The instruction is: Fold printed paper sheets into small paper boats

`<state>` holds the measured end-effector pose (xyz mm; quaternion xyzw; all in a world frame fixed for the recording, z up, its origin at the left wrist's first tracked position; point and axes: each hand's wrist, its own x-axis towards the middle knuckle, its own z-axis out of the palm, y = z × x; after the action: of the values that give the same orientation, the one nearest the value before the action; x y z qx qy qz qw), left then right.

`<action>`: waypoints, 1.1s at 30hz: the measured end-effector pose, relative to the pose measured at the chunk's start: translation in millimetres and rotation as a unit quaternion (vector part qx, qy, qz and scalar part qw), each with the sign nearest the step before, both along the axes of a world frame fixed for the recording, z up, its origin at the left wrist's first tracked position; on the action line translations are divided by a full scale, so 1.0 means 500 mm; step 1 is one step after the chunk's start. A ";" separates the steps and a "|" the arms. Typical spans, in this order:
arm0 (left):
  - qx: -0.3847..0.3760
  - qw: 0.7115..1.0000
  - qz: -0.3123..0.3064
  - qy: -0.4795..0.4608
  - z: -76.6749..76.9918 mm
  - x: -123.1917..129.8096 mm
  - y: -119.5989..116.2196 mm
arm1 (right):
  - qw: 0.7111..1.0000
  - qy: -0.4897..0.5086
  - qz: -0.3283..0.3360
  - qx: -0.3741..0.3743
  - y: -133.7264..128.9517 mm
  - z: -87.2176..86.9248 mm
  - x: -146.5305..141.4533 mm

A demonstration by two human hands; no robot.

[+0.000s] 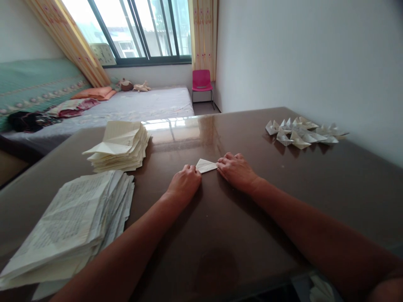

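A small folded white paper [206, 166] lies at the middle of the glossy brown table [252, 235], between my two hands. My left hand [188, 178] has its fingers curled and closed at the paper's left corner. At the right corner, my right hand [235, 170] pinches the paper with its fingertips, the other fingers bent. Both hands rest low on the tabletop.
Two stacks of creased sheets, a cream one [121, 147] and a written one [72, 214], stand on the left. Several folded paper shapes [302, 133] sit at the back right near the wall. Beyond are a bed [151, 100] and a pink chair [202, 80].
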<state>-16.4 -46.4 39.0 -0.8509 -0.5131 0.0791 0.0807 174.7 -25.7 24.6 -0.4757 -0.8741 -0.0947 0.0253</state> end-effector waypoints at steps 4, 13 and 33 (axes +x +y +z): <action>0.002 1.000 -0.005 -0.007 -0.001 -0.003 0.002 | 1.000 0.007 0.003 0.003 0.007 0.002 0.002; 0.023 0.999 -0.012 -0.032 -0.004 -0.017 0.013 | 0.998 0.044 0.002 0.034 0.025 -0.007 0.003; 0.052 0.998 -0.018 -0.041 -0.016 -0.024 0.021 | 0.999 0.027 0.005 0.021 0.032 -0.009 0.001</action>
<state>-28.4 -36.1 31.2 -0.8573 -0.5036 0.0157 0.1053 175.1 -9.5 20.3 -0.4727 -0.8735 -0.0998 0.0595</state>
